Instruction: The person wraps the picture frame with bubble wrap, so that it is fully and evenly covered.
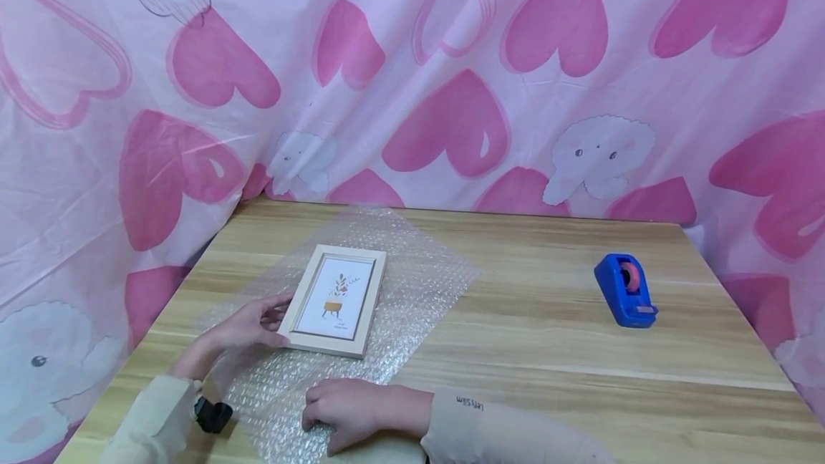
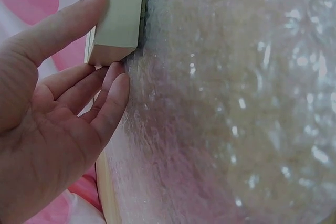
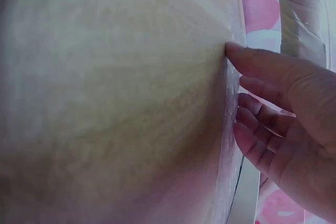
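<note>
A light wooden picture frame (image 1: 334,301) lies face up on a sheet of bubble wrap (image 1: 412,292), showing a print of a plant in an orange pot. At its lower left corner, my left hand (image 1: 258,322) holds the frame between thumb and fingers. The left wrist view has the thumb along one side of the frame corner (image 2: 118,19) and the fingers at the other. My right hand (image 1: 351,410) rests its fingertips on the near part of the wrap. Up close, its relaxed thumb and fingers (image 3: 257,106) touch the sheet with nothing gripped.
On the right of the wooden table (image 1: 515,349) stands a blue tape dispenser (image 1: 625,292) with a pink roll. A pink curtain (image 1: 445,120) with hearts hangs behind the table and along its sides. A black device (image 1: 213,415) sits at my left wrist.
</note>
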Demonstrator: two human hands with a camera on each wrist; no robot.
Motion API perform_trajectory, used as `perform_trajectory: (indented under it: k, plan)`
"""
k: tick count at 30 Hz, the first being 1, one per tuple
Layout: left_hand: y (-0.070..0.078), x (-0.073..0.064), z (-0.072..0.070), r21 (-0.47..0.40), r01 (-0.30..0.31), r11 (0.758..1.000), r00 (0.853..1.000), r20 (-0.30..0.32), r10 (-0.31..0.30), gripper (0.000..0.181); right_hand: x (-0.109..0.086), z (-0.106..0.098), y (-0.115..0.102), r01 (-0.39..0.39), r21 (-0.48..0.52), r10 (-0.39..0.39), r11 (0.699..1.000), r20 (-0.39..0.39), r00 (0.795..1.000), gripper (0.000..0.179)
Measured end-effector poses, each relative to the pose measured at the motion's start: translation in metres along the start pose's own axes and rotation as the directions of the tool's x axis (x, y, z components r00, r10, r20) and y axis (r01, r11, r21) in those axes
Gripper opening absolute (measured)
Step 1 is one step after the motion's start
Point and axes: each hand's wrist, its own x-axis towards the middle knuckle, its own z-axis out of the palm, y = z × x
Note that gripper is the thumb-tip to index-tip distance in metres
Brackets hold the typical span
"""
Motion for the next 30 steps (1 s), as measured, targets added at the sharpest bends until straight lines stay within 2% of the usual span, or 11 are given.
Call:
perform_trajectory:
  k: [4,8,15,17,20,22,23,25,27,30]
  plan:
    - [0.0,0.001,0.0,0.01,0.007,1.0,1.0,-0.002,-0.007,0.089,0.001,-0.001,0.001,0.011,-0.023,-0.011,1.0,-0.005,1.0,0.023]
    - [0.001,0.002,0.001,0.011,0.008,1.0,1.0,-0.005,-0.008,0.089,0.002,-0.002,0.002,0.007,-0.001,-0.007,1.0,-0.04,0.999,0.017]
    - [0.004,0.001,0.001,0.016,0.044,0.999,0.999,-0.002,-0.044,0.089,-0.004,-0.018,0.01,0.031,-0.027,-0.035,0.999,-0.183,0.982,0.019]
    - [0.004,0.001,0.0,0.027,0.034,0.999,0.999,0.012,-0.035,0.088,-0.005,-0.026,0.014,0.006,0.012,-0.003,1.0,-0.23,0.973,0.021]
    - [0.003,0.0,-0.003,0.03,-0.013,0.999,0.999,0.048,0.012,0.087,-0.005,-0.031,0.024,-0.047,0.171,0.099,0.984,-0.315,0.944,0.021]
    - [0.002,0.0,-0.003,0.018,-0.058,0.998,0.996,0.071,0.056,0.086,-0.004,-0.03,0.033,-0.065,0.309,0.186,0.949,-0.382,0.905,0.018]
    - [0.002,0.0,-0.004,0.01,-0.075,0.997,0.994,0.081,0.074,0.085,-0.004,-0.028,0.038,-0.074,0.387,0.241,0.919,-0.404,0.882,0.018]
    - [0.002,0.0,-0.004,0.007,-0.098,0.995,0.992,0.087,0.097,0.082,-0.004,-0.025,0.047,-0.074,0.55,0.354,0.832,-0.423,0.834,0.017]
    - [0.004,-0.001,-0.005,0.031,-0.103,0.994,0.991,0.084,0.101,0.079,-0.005,-0.023,0.055,-0.068,0.683,0.459,0.727,-0.41,0.788,0.015]
    - [0.007,-0.002,-0.007,0.096,-0.088,0.991,0.994,0.067,0.082,0.074,-0.004,-0.022,0.065,-0.077,0.8,0.571,0.595,-0.354,0.741,0.015]
